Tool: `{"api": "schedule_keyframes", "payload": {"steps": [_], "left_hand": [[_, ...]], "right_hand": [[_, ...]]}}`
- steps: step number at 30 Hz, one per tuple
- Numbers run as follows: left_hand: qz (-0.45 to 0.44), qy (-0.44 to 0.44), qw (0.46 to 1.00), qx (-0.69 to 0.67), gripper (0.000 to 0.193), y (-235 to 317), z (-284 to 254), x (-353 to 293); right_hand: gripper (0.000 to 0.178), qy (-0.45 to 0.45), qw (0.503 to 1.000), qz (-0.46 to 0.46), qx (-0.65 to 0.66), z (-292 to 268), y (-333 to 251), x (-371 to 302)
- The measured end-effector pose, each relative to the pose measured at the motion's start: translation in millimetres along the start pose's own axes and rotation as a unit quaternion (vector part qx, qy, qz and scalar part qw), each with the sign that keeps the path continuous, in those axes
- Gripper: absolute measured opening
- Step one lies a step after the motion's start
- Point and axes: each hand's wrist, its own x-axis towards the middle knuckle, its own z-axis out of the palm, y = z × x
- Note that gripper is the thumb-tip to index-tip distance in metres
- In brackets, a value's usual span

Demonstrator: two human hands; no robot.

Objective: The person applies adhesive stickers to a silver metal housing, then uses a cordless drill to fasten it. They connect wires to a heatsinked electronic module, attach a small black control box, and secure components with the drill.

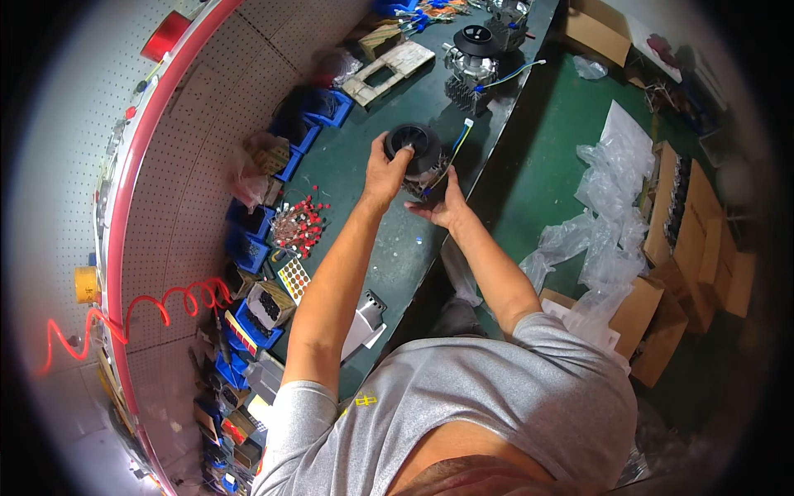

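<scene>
Head view: the fan (423, 157) is between the person's two hands over the green bench (380, 256), near the bench's edge. Its black ring (415, 131) opens upward, toward the camera, and the long axis runs from that ring down to the metal body (424, 180), leaning a little so that the lower end sits toward the person and slightly to the right. A thin cable (457, 146) rises from the body's right side, its white plug (469, 123) pointing away from the person.

The left hand (383, 174) grips the ring from the left, thumb hooked over into the opening, fingers curled round the outer side. The right hand (449, 208) is spread, thumb up and fingers reaching left beside the lower end; whether it bears any weight cannot be told.

The hands and ring hide much of the body, and its underside is out of sight, so contact with the bench is unclear. Beyond stands a second fan (474, 68), with another (506, 23) behind, cut by the upper edge.
</scene>
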Motion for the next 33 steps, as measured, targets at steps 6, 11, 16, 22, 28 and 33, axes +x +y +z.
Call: {"api": "schedule_keyframes", "payload": {"steps": [6, 11, 16, 22, 28, 33], "left_hand": [[0.061, -0.076, 0.995, -0.001, 0.066, -6.9, 1.3, -96.4], [0.008, -0.116, 0.990, 0.080, 0.070, -31.8, -24.0, -186.8], [-0.054, 0.019, 0.998, -0.025, 0.046, -80.1, -81.7, -258.9], [-0.124, 0.172, 0.976, -0.058, 0.035, -78.9, -152.5, -326.9], [-0.143, 0.305, 0.928, -0.161, 0.028, -104.8, -220.3, -436.6], [-0.041, 0.437, 0.874, -0.207, 0.013, -110.4, -289.1, -551.9]], "right_hand": [[0.073, -0.131, 0.983, -0.030, 0.127, -40.0, 17.4, 10.0], [0.061, -0.186, 0.980, 0.018, 0.074, -62.3, 47.6, -27.9], [0.049, 0.072, 0.993, -0.046, -0.085, -69.3, 80.0, -62.9], [0.073, -0.036, 0.967, -0.082, -0.238, -76.9, 150.6, -74.6], [0.084, -0.167, 0.920, -0.020, -0.354, 33.2, 274.0, -160.0], [0.097, -0.156, 0.877, -0.035, -0.453, 77.6, 397.8, -187.4]]}}
